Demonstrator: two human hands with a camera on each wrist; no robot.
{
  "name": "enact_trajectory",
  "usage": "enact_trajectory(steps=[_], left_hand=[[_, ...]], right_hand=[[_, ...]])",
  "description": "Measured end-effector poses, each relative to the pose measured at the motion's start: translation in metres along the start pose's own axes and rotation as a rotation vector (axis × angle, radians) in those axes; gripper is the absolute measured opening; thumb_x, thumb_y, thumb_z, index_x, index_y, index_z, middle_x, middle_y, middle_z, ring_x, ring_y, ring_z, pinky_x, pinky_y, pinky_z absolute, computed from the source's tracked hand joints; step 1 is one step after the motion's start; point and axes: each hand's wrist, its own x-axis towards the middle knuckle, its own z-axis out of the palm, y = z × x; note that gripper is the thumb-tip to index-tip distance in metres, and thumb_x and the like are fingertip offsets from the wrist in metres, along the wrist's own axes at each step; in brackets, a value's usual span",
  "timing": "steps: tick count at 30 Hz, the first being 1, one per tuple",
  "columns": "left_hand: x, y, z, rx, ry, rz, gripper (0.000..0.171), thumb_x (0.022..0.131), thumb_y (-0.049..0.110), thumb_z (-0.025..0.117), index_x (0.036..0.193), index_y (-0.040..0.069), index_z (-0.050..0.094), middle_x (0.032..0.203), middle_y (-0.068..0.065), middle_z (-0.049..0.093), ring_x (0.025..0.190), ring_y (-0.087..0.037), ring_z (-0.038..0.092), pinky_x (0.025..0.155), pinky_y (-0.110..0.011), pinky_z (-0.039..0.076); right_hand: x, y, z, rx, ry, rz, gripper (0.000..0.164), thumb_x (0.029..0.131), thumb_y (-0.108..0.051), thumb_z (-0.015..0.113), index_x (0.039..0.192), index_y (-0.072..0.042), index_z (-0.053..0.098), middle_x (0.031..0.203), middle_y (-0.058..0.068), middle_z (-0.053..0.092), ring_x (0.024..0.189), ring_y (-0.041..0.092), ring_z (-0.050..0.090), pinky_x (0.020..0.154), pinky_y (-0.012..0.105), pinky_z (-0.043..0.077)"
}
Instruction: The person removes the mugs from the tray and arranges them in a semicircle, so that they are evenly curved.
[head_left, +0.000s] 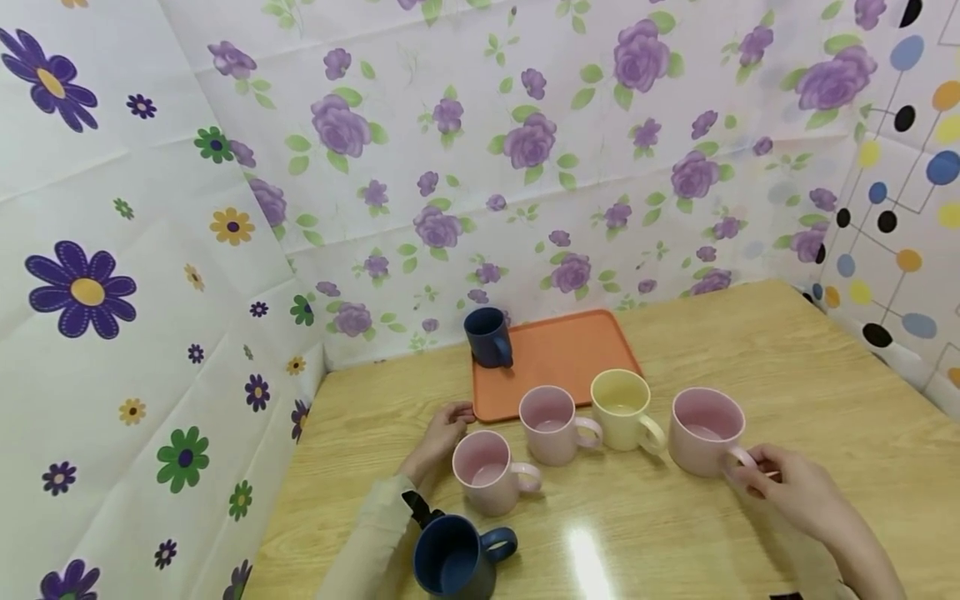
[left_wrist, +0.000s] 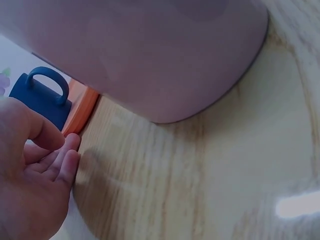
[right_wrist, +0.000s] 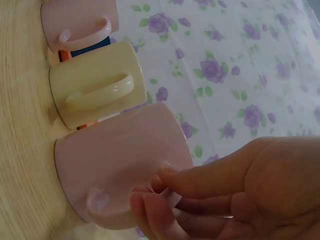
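Note:
My right hand (head_left: 798, 492) pinches the handle of the rightmost pink mug (head_left: 705, 432), which stands upright on the table. In the right wrist view, thumb and fingers meet at that handle. My left hand (head_left: 444, 435) lies beside the near left corner of an orange tray (head_left: 558, 358), its fingertips at the rim; whether they press on it I cannot tell. On the tray's far left stands a dark blue mug (head_left: 489, 337). Between my hands are a pink mug (head_left: 491, 473), another pink mug (head_left: 553, 425) and a yellow mug (head_left: 622, 408).
Close to my left forearm stands a second dark blue mug (head_left: 457, 557). All these mugs share a wooden table (head_left: 795, 375). Floral cloth (head_left: 525, 208) hangs behind it, with patterned sheets at the left and right sides.

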Motion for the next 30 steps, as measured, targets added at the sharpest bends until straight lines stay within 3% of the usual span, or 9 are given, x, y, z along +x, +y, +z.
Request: enact_trajectory(steps=[6, 10, 16, 19, 22, 27, 30], left_hand=[[0.001, 0.002, -0.002, 0.018, -0.012, -0.013, 0.044, 0.091, -0.005, 0.038, 0.133, -0.015, 0.045, 0.121, -0.032, 0.058, 0.116, -0.042, 0.055, 0.090, -0.039, 0.052], [0.002, 0.003, -0.003, 0.038, -0.019, -0.005, 0.045, 0.090, -0.005, 0.039, 0.133, -0.015, 0.046, 0.120, -0.031, 0.058, 0.115, -0.041, 0.056, 0.091, -0.040, 0.052], [0.003, 0.005, -0.001, 0.047, -0.018, -0.002, 0.048, 0.090, -0.004, 0.040, 0.137, -0.011, 0.044, 0.121, -0.030, 0.057, 0.114, -0.040, 0.057, 0.090, -0.040, 0.053], [0.002, 0.006, 0.000, 0.052, -0.007, -0.002, 0.047, 0.091, -0.004, 0.040, 0.138, -0.011, 0.042, 0.121, -0.030, 0.056, 0.113, -0.041, 0.057, 0.090, -0.043, 0.053], [0.002, 0.007, 0.000, 0.046, -0.005, -0.006, 0.047, 0.093, -0.004, 0.040, 0.139, -0.012, 0.041, 0.122, -0.032, 0.055, 0.114, -0.044, 0.056, 0.092, -0.049, 0.051], [0.002, 0.007, -0.001, 0.051, -0.017, -0.008, 0.047, 0.094, -0.002, 0.040, 0.140, -0.011, 0.040, 0.124, -0.031, 0.055, 0.115, -0.043, 0.055, 0.094, -0.050, 0.050], [0.001, 0.006, -0.002, 0.056, -0.021, -0.011, 0.047, 0.094, -0.002, 0.041, 0.140, -0.009, 0.041, 0.123, -0.029, 0.056, 0.114, -0.040, 0.057, 0.091, -0.044, 0.053]], right_hand=[[0.005, 0.008, -0.006, -0.043, 0.081, -0.017, 0.021, 0.095, -0.017, 0.059, 0.103, 0.002, 0.066, 0.085, 0.007, 0.071, 0.070, -0.003, 0.058, 0.059, 0.021, 0.047], [0.007, 0.014, -0.011, -0.082, 0.155, -0.048, 0.021, 0.094, -0.015, 0.059, 0.104, 0.002, 0.066, 0.090, 0.016, 0.071, 0.075, 0.011, 0.065, 0.061, 0.025, 0.048], [0.008, 0.012, -0.018, -0.098, 0.214, -0.045, 0.031, 0.096, -0.021, 0.057, 0.110, 0.006, 0.062, 0.106, 0.030, 0.066, 0.082, 0.038, 0.069, 0.065, 0.042, 0.053], [0.011, -0.003, -0.025, -0.103, 0.211, -0.036, 0.040, 0.098, -0.027, 0.053, 0.116, 0.008, 0.058, 0.114, 0.033, 0.062, 0.089, 0.045, 0.067, 0.064, 0.047, 0.053], [0.013, -0.025, -0.029, -0.089, 0.232, -0.055, 0.042, 0.099, -0.029, 0.051, 0.120, 0.007, 0.056, 0.116, 0.033, 0.061, 0.092, 0.045, 0.065, 0.063, 0.043, 0.053], [0.022, -0.073, -0.020, -0.015, 0.306, -0.192, 0.030, 0.097, -0.019, 0.054, 0.116, 0.003, 0.061, 0.108, 0.028, 0.065, 0.089, 0.041, 0.067, 0.069, 0.049, 0.055], [0.034, -0.100, -0.007, 0.030, 0.271, -0.261, 0.025, 0.097, -0.015, 0.053, 0.113, 0.001, 0.063, 0.107, 0.023, 0.067, 0.093, 0.037, 0.067, 0.077, 0.049, 0.055]])
